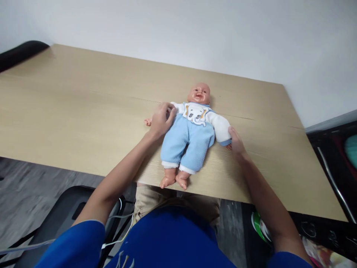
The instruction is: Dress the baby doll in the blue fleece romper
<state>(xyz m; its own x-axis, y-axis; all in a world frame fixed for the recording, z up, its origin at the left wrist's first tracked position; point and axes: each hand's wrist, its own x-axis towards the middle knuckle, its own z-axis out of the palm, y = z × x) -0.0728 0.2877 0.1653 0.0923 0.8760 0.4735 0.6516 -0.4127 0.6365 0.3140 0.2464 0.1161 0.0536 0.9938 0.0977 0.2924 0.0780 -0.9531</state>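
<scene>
A baby doll lies on its back on the wooden table, head away from me and bare feet at the near edge. It wears light blue fleece overalls with an elephant face on the bib and a white long-sleeved top. My left hand is closed around the sleeve on the left side, covering most of it; the doll's small hand pokes out beyond my wrist. At the right, my right hand grips the blue-cuffed white sleeve near its end, thumb on the near side. Its other fingers are mostly hidden.
A white wall stands behind the table. A black chair is at lower left, with a white cable beside it. A green can-like container sits under the right edge. Dark furniture stands at right.
</scene>
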